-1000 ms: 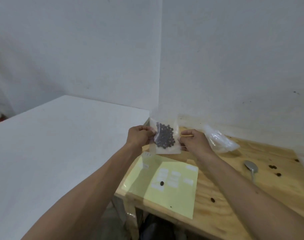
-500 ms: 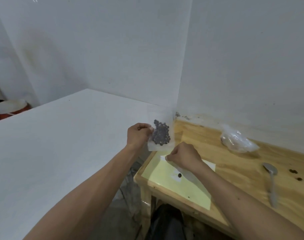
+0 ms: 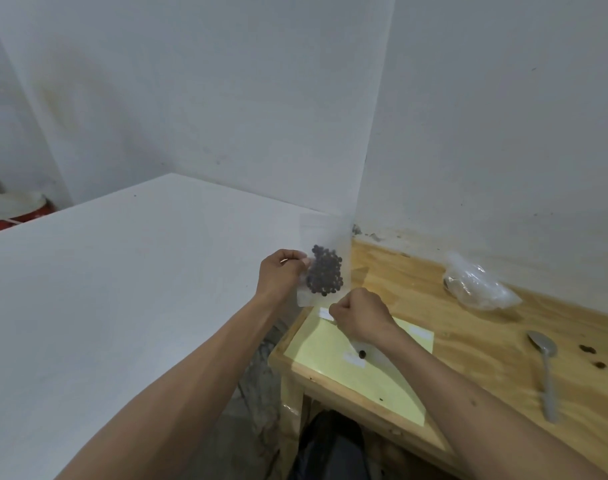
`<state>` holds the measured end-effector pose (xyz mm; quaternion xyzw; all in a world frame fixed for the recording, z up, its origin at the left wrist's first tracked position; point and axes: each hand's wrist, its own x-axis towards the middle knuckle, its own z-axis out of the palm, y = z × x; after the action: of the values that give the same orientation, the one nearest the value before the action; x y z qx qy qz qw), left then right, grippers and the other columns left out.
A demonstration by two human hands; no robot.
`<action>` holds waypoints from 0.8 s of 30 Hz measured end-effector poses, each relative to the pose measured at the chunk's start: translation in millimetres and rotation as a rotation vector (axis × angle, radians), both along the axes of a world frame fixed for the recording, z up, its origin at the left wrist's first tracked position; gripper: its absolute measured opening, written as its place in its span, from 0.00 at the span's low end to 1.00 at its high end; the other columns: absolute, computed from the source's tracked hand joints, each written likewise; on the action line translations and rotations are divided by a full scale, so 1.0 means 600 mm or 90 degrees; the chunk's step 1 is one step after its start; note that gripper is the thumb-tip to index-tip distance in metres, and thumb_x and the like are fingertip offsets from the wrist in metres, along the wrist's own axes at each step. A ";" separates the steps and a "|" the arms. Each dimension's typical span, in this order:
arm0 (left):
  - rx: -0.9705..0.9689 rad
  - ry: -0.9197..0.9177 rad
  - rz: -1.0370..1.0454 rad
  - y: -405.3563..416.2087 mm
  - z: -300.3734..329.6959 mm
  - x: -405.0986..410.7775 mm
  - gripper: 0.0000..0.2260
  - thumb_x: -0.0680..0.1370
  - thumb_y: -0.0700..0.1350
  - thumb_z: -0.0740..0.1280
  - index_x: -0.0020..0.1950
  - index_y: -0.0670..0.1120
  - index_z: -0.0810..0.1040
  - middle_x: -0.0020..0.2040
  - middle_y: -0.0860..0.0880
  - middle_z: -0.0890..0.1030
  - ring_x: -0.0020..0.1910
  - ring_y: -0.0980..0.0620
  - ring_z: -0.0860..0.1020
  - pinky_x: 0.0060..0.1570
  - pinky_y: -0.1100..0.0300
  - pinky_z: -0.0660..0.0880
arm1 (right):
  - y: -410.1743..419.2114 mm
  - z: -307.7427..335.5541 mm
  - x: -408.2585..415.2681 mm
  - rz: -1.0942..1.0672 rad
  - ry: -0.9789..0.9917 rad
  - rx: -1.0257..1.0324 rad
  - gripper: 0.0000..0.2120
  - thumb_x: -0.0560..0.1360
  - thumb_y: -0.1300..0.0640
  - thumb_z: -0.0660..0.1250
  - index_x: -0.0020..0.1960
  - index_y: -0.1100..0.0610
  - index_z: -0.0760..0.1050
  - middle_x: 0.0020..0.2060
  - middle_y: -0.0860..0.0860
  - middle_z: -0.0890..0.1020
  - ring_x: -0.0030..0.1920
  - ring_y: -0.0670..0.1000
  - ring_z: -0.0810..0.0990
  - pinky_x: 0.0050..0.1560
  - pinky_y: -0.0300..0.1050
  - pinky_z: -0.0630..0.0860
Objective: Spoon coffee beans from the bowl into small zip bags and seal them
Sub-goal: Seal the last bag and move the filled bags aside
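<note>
One filled zip bag (image 3: pixel 321 268) hangs upright at the table's nine o'clock corner, pinched by my left hand (image 3: pixel 280 275). My right hand (image 3: pixel 359 315) grips a white label (image 3: pixel 327 313) on the yellow sheet (image 3: pixel 356 372). Labelling looks underway; next, peel cleanly. I cannot confirm the seal; no bowl shows.

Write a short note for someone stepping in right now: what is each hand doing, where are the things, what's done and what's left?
Left hand pinches the small zip bag by its side edge, holding it up with coffee beans inside.
Right hand is down on the yellow sheet, pinching a white label.
Spoon lies on the wooden table; clear plastic bag near the wall; stray beans by the spoon.
Done: this bag is filled.
Left: I cannot tell if it is sealed; no bowl in view.
</note>
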<state>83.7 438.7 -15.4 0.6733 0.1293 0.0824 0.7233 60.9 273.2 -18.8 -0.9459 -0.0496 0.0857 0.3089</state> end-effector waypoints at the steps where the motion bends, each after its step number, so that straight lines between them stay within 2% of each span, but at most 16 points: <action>1: -0.010 0.002 0.002 -0.003 0.000 -0.001 0.04 0.74 0.40 0.73 0.48 0.44 0.83 0.46 0.45 0.86 0.46 0.46 0.84 0.56 0.45 0.81 | -0.002 0.000 -0.001 0.004 0.003 0.036 0.18 0.73 0.61 0.62 0.27 0.55 0.60 0.24 0.51 0.64 0.26 0.52 0.62 0.35 0.47 0.64; 2: -0.020 0.003 0.003 -0.007 0.002 -0.002 0.04 0.75 0.38 0.72 0.49 0.44 0.82 0.46 0.45 0.86 0.45 0.47 0.84 0.55 0.45 0.81 | -0.005 0.000 -0.003 0.002 0.005 0.080 0.16 0.74 0.62 0.62 0.28 0.58 0.65 0.25 0.54 0.69 0.25 0.52 0.68 0.33 0.49 0.70; 4: -0.042 0.002 0.004 -0.013 0.003 -0.001 0.04 0.76 0.36 0.70 0.50 0.42 0.81 0.46 0.43 0.86 0.44 0.46 0.84 0.54 0.46 0.81 | -0.009 0.003 -0.008 -0.005 -0.009 0.147 0.11 0.74 0.63 0.66 0.35 0.66 0.76 0.31 0.58 0.82 0.30 0.52 0.81 0.39 0.52 0.82; 6: -0.050 0.002 0.005 -0.018 0.006 0.000 0.05 0.77 0.35 0.69 0.51 0.42 0.80 0.45 0.43 0.86 0.46 0.44 0.85 0.53 0.47 0.81 | -0.010 0.006 -0.013 -0.006 -0.034 0.170 0.06 0.74 0.63 0.68 0.40 0.64 0.81 0.36 0.57 0.86 0.36 0.53 0.84 0.43 0.51 0.83; 9: -0.038 0.001 0.015 -0.020 0.009 0.004 0.05 0.76 0.36 0.70 0.50 0.43 0.81 0.47 0.43 0.86 0.46 0.43 0.85 0.54 0.46 0.81 | -0.010 0.007 -0.016 -0.009 -0.053 0.197 0.02 0.73 0.62 0.70 0.41 0.57 0.79 0.37 0.53 0.85 0.37 0.50 0.83 0.42 0.48 0.82; 12: -0.018 -0.006 0.025 -0.018 0.012 0.007 0.06 0.76 0.36 0.70 0.50 0.44 0.81 0.46 0.44 0.85 0.43 0.46 0.83 0.52 0.49 0.81 | -0.015 0.006 -0.014 -0.018 -0.049 0.258 0.04 0.73 0.60 0.72 0.47 0.54 0.80 0.37 0.51 0.85 0.36 0.49 0.84 0.42 0.44 0.82; 14: -0.029 -0.014 0.024 -0.018 0.014 0.009 0.07 0.75 0.36 0.72 0.51 0.44 0.82 0.47 0.44 0.86 0.46 0.46 0.85 0.54 0.48 0.82 | -0.025 0.014 -0.010 -0.022 -0.063 0.279 0.07 0.73 0.60 0.72 0.51 0.54 0.82 0.36 0.49 0.84 0.36 0.48 0.84 0.41 0.40 0.81; 16: -0.059 -0.011 0.007 -0.022 0.016 0.007 0.10 0.74 0.37 0.73 0.54 0.45 0.82 0.50 0.40 0.86 0.49 0.42 0.86 0.54 0.46 0.83 | -0.039 0.025 -0.005 -0.029 -0.089 0.278 0.04 0.73 0.58 0.73 0.47 0.52 0.84 0.36 0.47 0.85 0.35 0.46 0.84 0.38 0.37 0.79; 18: -0.123 -0.003 -0.021 -0.035 0.020 0.001 0.10 0.75 0.36 0.72 0.55 0.44 0.82 0.50 0.38 0.86 0.48 0.41 0.86 0.49 0.47 0.83 | -0.057 0.039 0.002 -0.047 -0.111 0.288 0.03 0.73 0.56 0.73 0.42 0.50 0.85 0.35 0.47 0.86 0.35 0.46 0.84 0.39 0.42 0.80; 20: -0.154 -0.011 -0.038 -0.052 0.021 0.001 0.09 0.76 0.35 0.70 0.55 0.40 0.82 0.52 0.36 0.85 0.48 0.40 0.85 0.52 0.44 0.82 | -0.078 0.052 0.012 -0.072 -0.127 0.316 0.05 0.75 0.55 0.73 0.41 0.50 0.85 0.35 0.47 0.86 0.37 0.48 0.84 0.44 0.49 0.82; 22: -0.135 -0.026 -0.054 -0.072 0.020 0.005 0.09 0.75 0.36 0.70 0.54 0.36 0.82 0.52 0.36 0.85 0.50 0.40 0.85 0.56 0.43 0.82 | -0.099 0.067 0.020 -0.087 -0.145 0.334 0.06 0.76 0.55 0.73 0.41 0.51 0.86 0.35 0.48 0.86 0.37 0.49 0.84 0.49 0.52 0.83; 24: -0.110 -0.033 -0.073 -0.095 0.022 0.006 0.08 0.78 0.38 0.70 0.53 0.35 0.82 0.49 0.40 0.86 0.47 0.44 0.84 0.51 0.49 0.82 | -0.118 0.082 0.027 -0.094 -0.164 0.349 0.05 0.76 0.55 0.74 0.41 0.52 0.85 0.35 0.47 0.86 0.36 0.48 0.83 0.50 0.53 0.83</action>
<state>87.4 381.5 -2.1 0.6122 0.0788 0.0466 0.7854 76.9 202.2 30.1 -0.8316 -0.0404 -0.0740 0.5490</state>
